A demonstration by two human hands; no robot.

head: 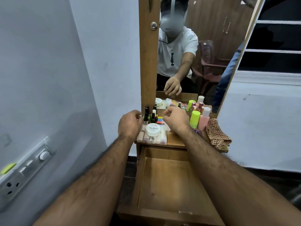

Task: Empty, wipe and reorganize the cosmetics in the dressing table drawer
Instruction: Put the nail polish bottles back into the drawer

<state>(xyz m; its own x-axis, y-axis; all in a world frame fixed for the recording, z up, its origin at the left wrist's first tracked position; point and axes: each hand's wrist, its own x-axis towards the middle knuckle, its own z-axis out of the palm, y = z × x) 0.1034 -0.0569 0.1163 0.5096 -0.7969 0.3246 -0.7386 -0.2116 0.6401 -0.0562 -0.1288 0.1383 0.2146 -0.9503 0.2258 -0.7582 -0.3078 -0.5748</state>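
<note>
The open drawer [169, 181] lies bare and reachable; bottles [149, 115] and a checked cloth [217, 133] crowd the tabletop [175, 141].

Carrying cosmetics on a narrow wooden table [176, 141] below a mirror. Lying at its left, a clear flat case [152, 138] with a white nail polish jar [152, 129] on top; dark bottles [149, 115] standing behind. Standing right, a green bottle [194, 119] and pink bottle [204, 119]. Draping over the right edge, a checked cloth [217, 136].

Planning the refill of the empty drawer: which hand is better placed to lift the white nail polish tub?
Left, probably: the left hand sits right beside the white tub; the right hand hovers farther back.
</note>
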